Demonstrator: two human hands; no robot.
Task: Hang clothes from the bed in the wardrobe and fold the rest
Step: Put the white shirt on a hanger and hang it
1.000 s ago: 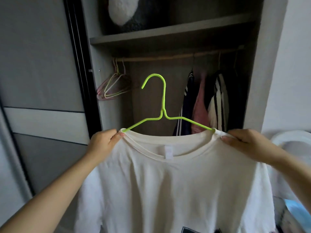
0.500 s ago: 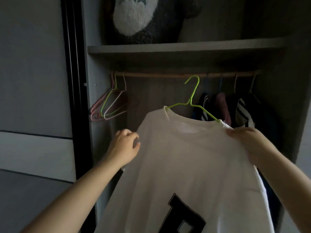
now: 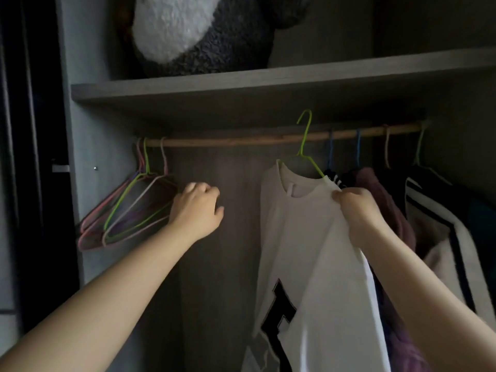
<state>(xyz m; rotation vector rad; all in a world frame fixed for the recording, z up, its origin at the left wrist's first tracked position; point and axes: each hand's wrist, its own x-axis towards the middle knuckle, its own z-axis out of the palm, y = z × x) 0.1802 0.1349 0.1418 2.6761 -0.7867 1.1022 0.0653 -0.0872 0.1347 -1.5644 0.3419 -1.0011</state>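
You are standing at the open wardrobe (image 3: 88, 146), looking in under its shelf (image 3: 268, 84). Your right hand (image 3: 358, 208) is pinching the white T-shirt (image 3: 316, 251) at its shoulder seam, thumb and fingertips closed on the fabric just beside the collar. The shirt is hanging on a lime-green hanger (image 3: 304, 146), and the hanger's hook is reaching up in front of the wooden rail (image 3: 241, 142), with its tip above the rail line; whether it is actually resting on the rail cannot be told from here. A black printed letter is showing low on the shirt's front. Your left hand (image 3: 197, 209) is holding nothing: its fingers are loosely curled, and it is hovering in the bare stretch of the wardrobe between the shirt and a bunch of empty hangers (image 3: 126, 210), close to the lower ends of those hangers. The empty hangers, pink, green and pale, are hanging from the left end of the rail and leaning against the side wall. To the right of the white shirt, other clothes (image 3: 429, 210) are hanging on the same rail, among them a dark pink piece and a striped black-and-white one. On the shelf above, a plush toy (image 3: 193, 33) in grey and white is sitting.
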